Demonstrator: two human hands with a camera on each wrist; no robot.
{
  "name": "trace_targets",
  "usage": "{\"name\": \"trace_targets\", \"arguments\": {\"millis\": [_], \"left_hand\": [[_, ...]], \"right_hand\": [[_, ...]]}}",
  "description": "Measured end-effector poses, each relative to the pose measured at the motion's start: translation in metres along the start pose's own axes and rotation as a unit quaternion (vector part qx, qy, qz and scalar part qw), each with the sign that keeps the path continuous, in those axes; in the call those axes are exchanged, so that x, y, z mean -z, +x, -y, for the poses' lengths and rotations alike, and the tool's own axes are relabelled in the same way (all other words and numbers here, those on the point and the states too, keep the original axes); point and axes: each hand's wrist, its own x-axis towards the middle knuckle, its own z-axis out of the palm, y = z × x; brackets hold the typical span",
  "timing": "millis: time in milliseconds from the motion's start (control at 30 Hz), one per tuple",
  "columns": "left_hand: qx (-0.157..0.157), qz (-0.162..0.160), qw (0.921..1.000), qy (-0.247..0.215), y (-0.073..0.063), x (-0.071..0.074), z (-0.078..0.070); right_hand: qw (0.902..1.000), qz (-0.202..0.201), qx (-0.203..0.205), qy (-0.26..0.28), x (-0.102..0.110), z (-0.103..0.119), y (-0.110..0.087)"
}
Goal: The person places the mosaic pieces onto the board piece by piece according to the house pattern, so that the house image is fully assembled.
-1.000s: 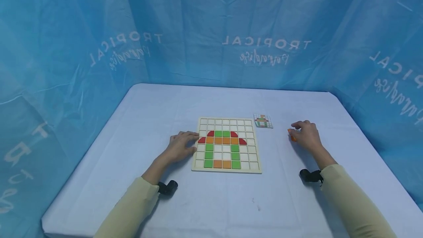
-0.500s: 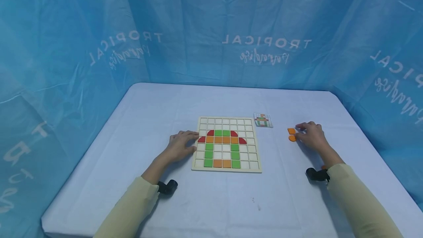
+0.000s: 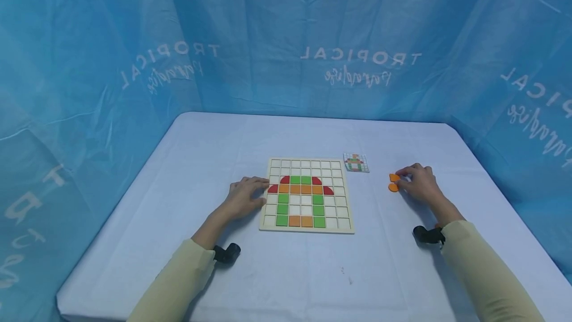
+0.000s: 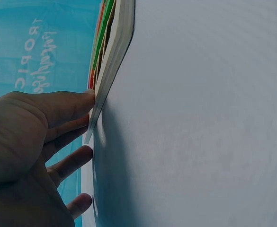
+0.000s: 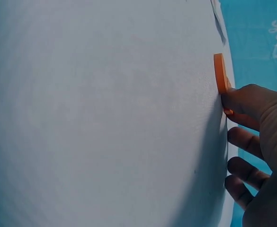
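A wooden grid board [image 3: 337, 229] lies on the table, with green, orange and red tiles set in its cells in a house-like or mushroom-like pattern. My left hand [image 3: 243, 198] rests at its left edge, thumb and fingertips touching the rim; the left wrist view shows the thumb [image 4: 72, 105] against the board's side. To the right of the board, my right hand [image 3: 420, 183] pinches an orange square tile [image 3: 393, 177] between thumb and index finger. Just in front of that lies an orange round tile [image 3: 393, 188], close to the thumb. The other right fingers [image 5: 247, 142] are bent loosely, holding nothing.
A small pattern card [image 3: 356, 162] lies beyond the board's right corner. Another orange piece [image 3: 438, 225] shows partly beside the right wrist strap. White cloth covers the table [image 3: 286, 272]; blue printed curtains [image 3: 286, 39] hang around it.
The right hand has let the orange tiles down flat on the table, drawn back slightly, then come in again at the square one. The round tile has shifted slightly left. The left hand stays put.
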Motion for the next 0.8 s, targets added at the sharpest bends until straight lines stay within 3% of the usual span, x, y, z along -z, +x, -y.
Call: {"name": "trace_targets", "arguments": {"millis": [200, 333, 500, 800], "left_hand": [[-0.002, 0.0, 1.0, -0.001, 0.0, 0.0, 0.0], [-0.004, 0.0, 1.0, 0.0, -0.001, 0.001, 0.0], [-0.007, -0.001, 1.0, -0.001, -0.001, 0.002, 0.0], [-0.004, -0.004, 1.0, -0.004, 0.0, 0.0, 0.0]], "right_hand": [[0.9997, -0.019, 0.015, -0.008, 0.0, 0.001, 0.0], [0.9987, -0.037, 0.035, 0.008, 0.001, 0.013, -0.001], [0.9965, -0.05, 0.059, 0.032, -0.006, 0.045, -0.003], [0.9924, -0.053, 0.09, 0.064, -0.04, 0.117, -0.008]]}}
